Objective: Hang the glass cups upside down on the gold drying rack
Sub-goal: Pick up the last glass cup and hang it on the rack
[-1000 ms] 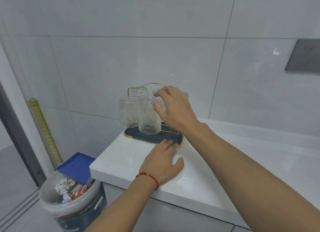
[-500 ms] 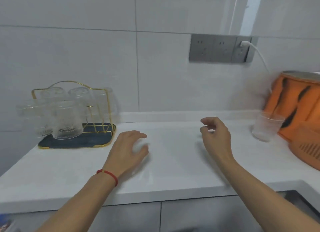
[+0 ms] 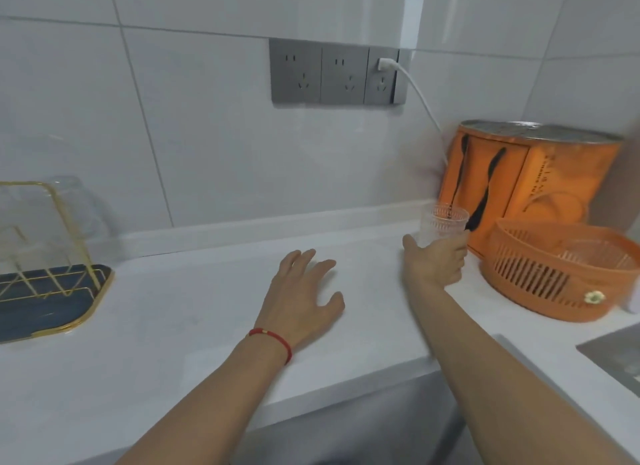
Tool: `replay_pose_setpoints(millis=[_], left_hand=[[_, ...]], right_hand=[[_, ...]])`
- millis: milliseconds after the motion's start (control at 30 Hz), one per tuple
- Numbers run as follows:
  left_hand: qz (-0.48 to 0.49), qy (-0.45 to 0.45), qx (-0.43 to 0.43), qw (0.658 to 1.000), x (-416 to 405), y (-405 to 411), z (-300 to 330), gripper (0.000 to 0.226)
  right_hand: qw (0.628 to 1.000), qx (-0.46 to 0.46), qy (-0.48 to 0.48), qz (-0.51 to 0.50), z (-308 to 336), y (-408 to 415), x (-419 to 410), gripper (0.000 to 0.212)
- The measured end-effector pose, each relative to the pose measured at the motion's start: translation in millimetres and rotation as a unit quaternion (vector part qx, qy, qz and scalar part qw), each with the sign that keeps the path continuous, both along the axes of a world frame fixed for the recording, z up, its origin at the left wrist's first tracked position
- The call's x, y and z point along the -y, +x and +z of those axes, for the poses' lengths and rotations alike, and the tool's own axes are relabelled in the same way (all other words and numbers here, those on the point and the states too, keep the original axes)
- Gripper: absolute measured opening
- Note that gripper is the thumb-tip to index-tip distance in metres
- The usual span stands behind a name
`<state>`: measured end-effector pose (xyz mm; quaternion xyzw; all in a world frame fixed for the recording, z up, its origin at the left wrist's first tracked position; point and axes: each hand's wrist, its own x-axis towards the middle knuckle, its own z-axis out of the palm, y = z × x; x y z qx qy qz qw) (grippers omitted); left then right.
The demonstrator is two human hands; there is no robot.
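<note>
I see a clear glass cup with fine ribbed sides standing upright, mouth up, near the back right of a white counter. It sits just in front of an orange bag and just left of an orange slotted plastic basket. A dark strap of the bag shows through the glass.

My right hand is wrapped around the lower part of the cup, thumb on the left side, fingers curled round the right side, closed enough to hold it. I cannot tell whether the cup's base touches the counter, since my hand covers it.

My left hand lies palm down in the middle of the counter, fingers spread and loose, holding nothing. A red string bracelet circles that wrist.

At the far left edge stands the gold drying rack, thin gold wire rising from a dark blue tray with a gold rim. Blurred clear glass shows among the wires, but I cannot count the cups there. The rack is well apart from the cup in my right hand.

On the tiled wall above, a grey socket strip holds a white plug whose cable runs down behind the bag.
</note>
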<state>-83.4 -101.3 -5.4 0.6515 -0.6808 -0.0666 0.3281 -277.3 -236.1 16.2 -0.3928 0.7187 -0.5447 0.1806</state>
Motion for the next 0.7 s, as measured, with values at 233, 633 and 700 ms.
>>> replay_pose_setpoints(millis=[233,633,700], left_hand=[[-0.011,-0.007,-0.02,1.0,-3,-1,1,0.059],[0.037,-0.057,-0.286,0.956,-35,14,38,0.076],[0.05,-0.044,-0.371,0.926,-52,25,50,0.087]], right_hand=[[0.996,-0.012,0.042,-0.075,-5,0,25,0.087],[0.907,-0.111,-0.144,0.381,6,64,-93,0.085],[0.848,-0.126,-0.173,0.486,7,89,-123,0.082]])
